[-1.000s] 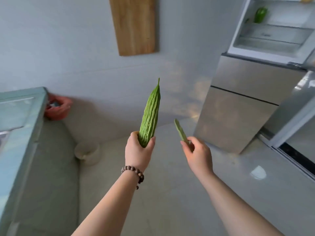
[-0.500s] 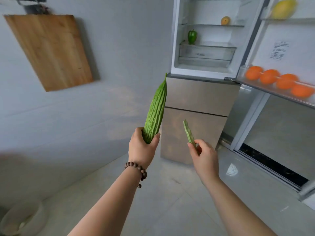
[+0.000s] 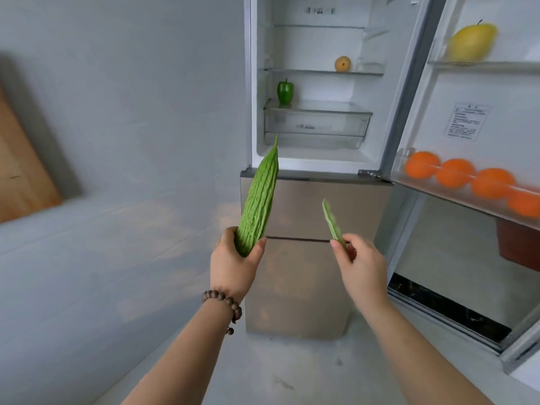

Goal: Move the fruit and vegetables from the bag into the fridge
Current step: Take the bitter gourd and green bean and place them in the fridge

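My left hand grips the thick end of a bumpy green bitter gourd, which points up toward the fridge. My right hand pinches a thin flat green bean pod by its lower end. The fridge stands open straight ahead. Inside it a green bell pepper sits above the clear drawer, and a brownish pear sits on the shelf above. The bag is out of view.
The open fridge door at right holds a yellow fruit on an upper rack and several oranges on a lower rack. Closed steel lower drawers are below the compartment. A wooden board hangs on the left wall.
The view has swung right and closer to the fridge, which now fills the upper centre. Both hands keep their vegetables and have stayed about level in front of me.
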`<state>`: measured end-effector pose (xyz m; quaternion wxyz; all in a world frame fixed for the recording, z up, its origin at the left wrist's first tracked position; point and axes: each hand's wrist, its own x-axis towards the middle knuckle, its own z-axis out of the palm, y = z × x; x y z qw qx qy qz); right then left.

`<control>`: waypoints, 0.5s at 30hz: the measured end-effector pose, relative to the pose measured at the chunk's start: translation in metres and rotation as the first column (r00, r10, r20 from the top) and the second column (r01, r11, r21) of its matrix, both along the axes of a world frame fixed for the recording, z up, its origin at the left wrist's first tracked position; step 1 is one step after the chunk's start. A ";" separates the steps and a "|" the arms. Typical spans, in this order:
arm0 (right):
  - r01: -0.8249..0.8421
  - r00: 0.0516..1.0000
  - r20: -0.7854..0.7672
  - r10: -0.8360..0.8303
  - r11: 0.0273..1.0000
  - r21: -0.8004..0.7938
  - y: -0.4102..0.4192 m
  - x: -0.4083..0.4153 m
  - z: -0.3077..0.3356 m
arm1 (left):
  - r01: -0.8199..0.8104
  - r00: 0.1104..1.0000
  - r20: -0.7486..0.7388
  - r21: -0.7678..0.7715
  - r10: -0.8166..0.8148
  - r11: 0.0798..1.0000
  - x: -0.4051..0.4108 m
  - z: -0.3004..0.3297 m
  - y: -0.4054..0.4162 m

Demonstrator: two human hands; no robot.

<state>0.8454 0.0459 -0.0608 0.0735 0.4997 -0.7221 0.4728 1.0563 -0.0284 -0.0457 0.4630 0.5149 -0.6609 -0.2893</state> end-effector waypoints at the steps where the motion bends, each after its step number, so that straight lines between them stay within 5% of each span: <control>1: 0.014 1.000 -0.015 -0.014 1.000 0.000 -0.020 -0.004 0.009 | 0.016 1.000 -0.001 -0.011 -0.016 1.000 -0.003 0.007 -0.022; 15: 0.144 0.978 -0.136 -0.155 0.985 -0.093 -0.229 -0.087 0.081 | 0.257 0.967 0.077 -0.277 -0.245 0.926 -0.120 0.124 -0.289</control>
